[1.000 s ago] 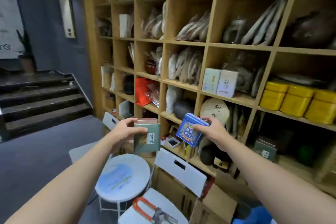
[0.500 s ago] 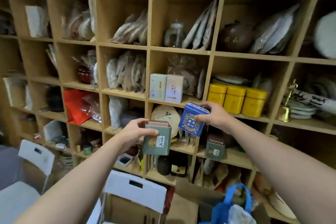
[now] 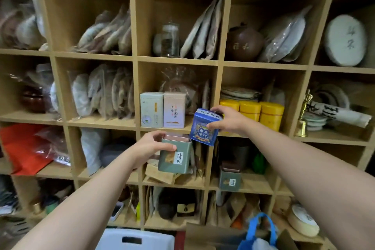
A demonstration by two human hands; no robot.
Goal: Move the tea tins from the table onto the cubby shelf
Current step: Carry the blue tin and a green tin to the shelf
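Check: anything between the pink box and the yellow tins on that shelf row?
Head view: the blue tin, held in the right hand, sits across that gap between the pink box and the yellow tins.

Two bare forearms enter from the lower corners, each ending in a bare hand. No sleeve, cuff, glove or wristband covers either arm from the frame edge down to the wrist; whatever is worn above that point lies outside the view. The left hand (image 3: 149, 146) has no ring or watch showing on its thumb, back or wrist. The right hand (image 3: 228, 121) is likewise plain, with no jewellery or strap visible at the wrist behind it. The fingernails that can be seen are short and unpainted. The far sides of both hands are hidden.
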